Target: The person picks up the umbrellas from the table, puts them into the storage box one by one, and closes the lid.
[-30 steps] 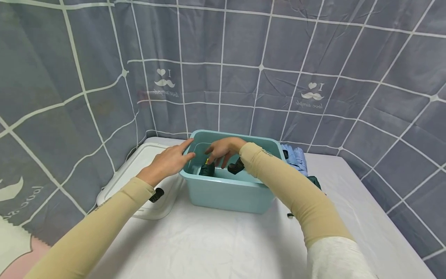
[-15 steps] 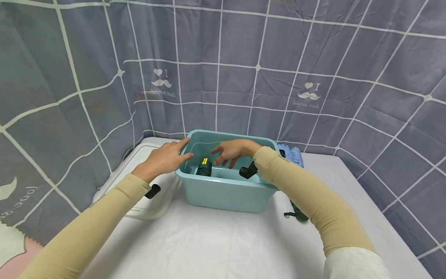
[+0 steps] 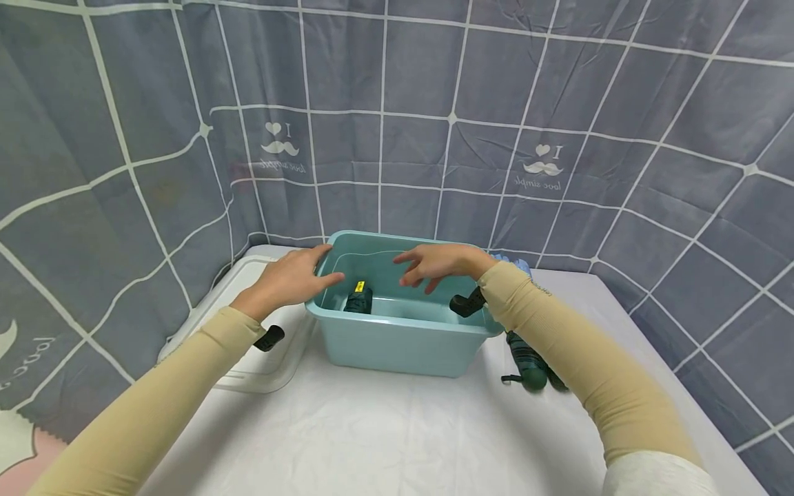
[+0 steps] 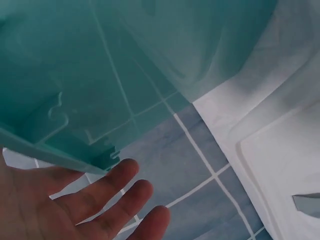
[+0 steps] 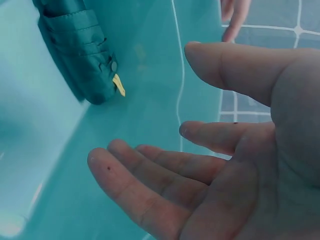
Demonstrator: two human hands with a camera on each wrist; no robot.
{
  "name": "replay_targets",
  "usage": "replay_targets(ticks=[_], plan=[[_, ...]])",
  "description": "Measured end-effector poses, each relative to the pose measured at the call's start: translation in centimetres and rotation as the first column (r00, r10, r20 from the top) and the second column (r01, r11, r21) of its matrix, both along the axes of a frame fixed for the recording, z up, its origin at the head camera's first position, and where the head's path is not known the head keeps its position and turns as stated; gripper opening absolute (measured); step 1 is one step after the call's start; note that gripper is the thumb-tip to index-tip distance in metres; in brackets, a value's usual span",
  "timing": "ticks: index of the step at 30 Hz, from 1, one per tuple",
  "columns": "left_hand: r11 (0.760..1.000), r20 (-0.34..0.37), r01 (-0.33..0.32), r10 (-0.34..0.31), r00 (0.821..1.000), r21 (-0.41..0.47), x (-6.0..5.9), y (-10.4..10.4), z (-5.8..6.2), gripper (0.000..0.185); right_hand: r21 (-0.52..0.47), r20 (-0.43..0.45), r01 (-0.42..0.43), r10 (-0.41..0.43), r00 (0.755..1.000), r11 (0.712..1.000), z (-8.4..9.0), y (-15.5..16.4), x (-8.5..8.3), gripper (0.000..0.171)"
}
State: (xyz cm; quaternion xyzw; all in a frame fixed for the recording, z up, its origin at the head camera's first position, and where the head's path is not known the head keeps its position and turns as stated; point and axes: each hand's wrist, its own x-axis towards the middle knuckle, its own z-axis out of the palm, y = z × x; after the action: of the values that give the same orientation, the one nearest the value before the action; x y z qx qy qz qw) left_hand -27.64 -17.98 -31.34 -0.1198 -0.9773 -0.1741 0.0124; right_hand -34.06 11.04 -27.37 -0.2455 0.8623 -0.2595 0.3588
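Note:
A light teal plastic bin [image 3: 397,344] stands in the middle of the table. Inside it, at the left end, lies a folded dark green umbrella [image 3: 359,301] with a yellow tag; the right wrist view shows this umbrella [image 5: 80,55] against the bin wall. My left hand [image 3: 291,279] is at the bin's left rim, fingers extended, and the left wrist view shows the fingers [image 4: 107,192] beside that rim. Over the bin's right half is my right hand [image 3: 443,264], its fingers loosely spread and holding nothing.
Folded dark green umbrellas [image 3: 527,365] lie on the table right of the bin, partly behind my right sleeve. Behind the arm shows a bit of blue folded fabric [image 3: 521,264]. A white lid [image 3: 248,379] lies to the left, and a grey checked curtain [image 3: 409,151] hangs behind.
My right hand has moved rightward and away from the green umbrella, which stays in the bin's left end. My left hand stays at the rim. The view has shifted slightly.

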Motion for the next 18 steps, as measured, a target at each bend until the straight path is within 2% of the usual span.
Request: replay_targets(ticks=[8,18], plan=[[0.999,-0.038,-0.030,0.029,0.999,-0.018,-0.1,0.3,-0.9,0.083,-0.034,-0.039,0.046,-0.047,0.998,0.998,1.1,2.7,1.2,0.072],[0.999,-0.031,-0.048,0.048,0.998,0.000,0.2,0.6,-1.0,0.081,-0.071,-0.106,0.104,-0.111,0.988,0.992,2.3,6.0,2.6,0.074]])
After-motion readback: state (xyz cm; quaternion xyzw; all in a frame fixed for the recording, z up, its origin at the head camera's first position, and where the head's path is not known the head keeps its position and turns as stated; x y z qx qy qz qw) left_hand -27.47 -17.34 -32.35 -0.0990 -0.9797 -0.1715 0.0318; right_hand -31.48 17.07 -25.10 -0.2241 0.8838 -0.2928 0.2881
